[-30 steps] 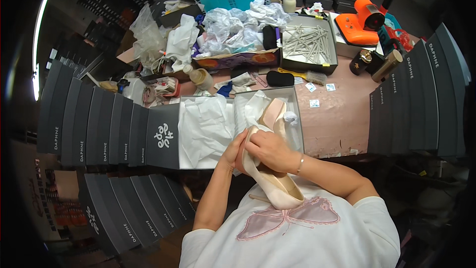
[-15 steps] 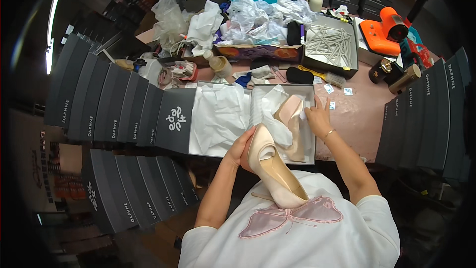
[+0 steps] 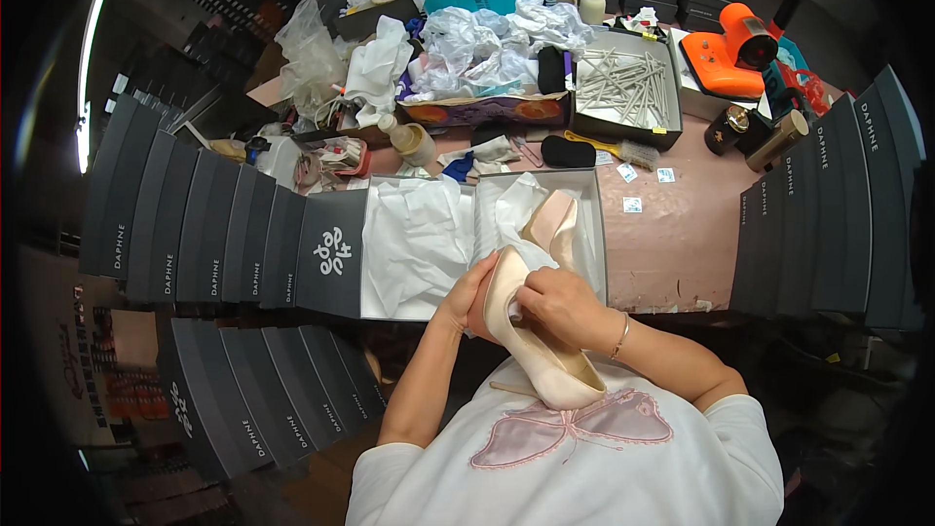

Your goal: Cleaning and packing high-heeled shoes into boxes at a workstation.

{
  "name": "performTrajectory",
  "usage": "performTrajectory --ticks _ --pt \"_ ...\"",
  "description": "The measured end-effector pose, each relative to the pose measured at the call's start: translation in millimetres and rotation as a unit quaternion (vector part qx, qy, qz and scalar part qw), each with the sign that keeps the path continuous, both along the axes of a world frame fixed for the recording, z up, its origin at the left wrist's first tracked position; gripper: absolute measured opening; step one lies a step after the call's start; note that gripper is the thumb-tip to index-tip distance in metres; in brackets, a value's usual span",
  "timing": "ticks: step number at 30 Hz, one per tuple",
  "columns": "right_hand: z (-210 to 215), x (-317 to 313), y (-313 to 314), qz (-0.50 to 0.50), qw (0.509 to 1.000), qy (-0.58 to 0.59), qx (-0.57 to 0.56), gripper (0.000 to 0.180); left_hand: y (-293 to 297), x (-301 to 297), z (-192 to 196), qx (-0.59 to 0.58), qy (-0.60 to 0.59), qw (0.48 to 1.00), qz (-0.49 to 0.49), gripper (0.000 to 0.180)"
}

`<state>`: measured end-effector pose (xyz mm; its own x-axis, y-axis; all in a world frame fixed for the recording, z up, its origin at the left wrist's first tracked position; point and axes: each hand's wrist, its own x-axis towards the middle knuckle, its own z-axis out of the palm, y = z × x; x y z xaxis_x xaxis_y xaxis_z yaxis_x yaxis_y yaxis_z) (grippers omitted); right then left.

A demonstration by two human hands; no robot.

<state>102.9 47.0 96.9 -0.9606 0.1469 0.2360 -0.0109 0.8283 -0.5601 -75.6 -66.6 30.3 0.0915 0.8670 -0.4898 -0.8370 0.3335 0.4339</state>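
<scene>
A beige satin high-heeled pump [image 3: 565,387] is tilted in front of my shirt, its pointed toe toward me and its thin heel sticking out to the left. My left hand [image 3: 467,300] grips it around the back end. My right hand [image 3: 567,308] is closed at the shoe's opening, fingers bent down into it; what they pinch is hidden. Just beyond lies an open shoe box [image 3: 602,258] with a matching pump [image 3: 552,218] on white tissue paper [image 3: 518,203]. My right forearm and hand cover part of the box's near edge.
Left of the box, its lid [image 3: 366,263] holds crumpled white paper [image 3: 419,239]. Dark shoe boxes [image 3: 200,224] stand in rows at left, more boxes [image 3: 838,224] at right. Behind are a tray of white sticks [image 3: 623,88], a brush [image 3: 638,154] and an orange device [image 3: 726,63].
My right hand has moved from the box's right edge, left and toward me, to the opening of the held pump. My left hand keeps its grip. The view has shifted slightly.
</scene>
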Motion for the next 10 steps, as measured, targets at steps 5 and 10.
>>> performTrajectory --ticks 5,10 --pt "-9.6 -0.2 -0.2 -0.05 0.991 0.089 -0.085 0.036 1.2 5.9 -2.8 -0.008 -0.005 1.0 0.016 0.044" --pt "-18.9 1.0 13.3 -0.019 0.96 -0.048 -0.277 0.088 2.8 2.1 -13.4 -0.006 0.021 1.0 0.003 0.053"
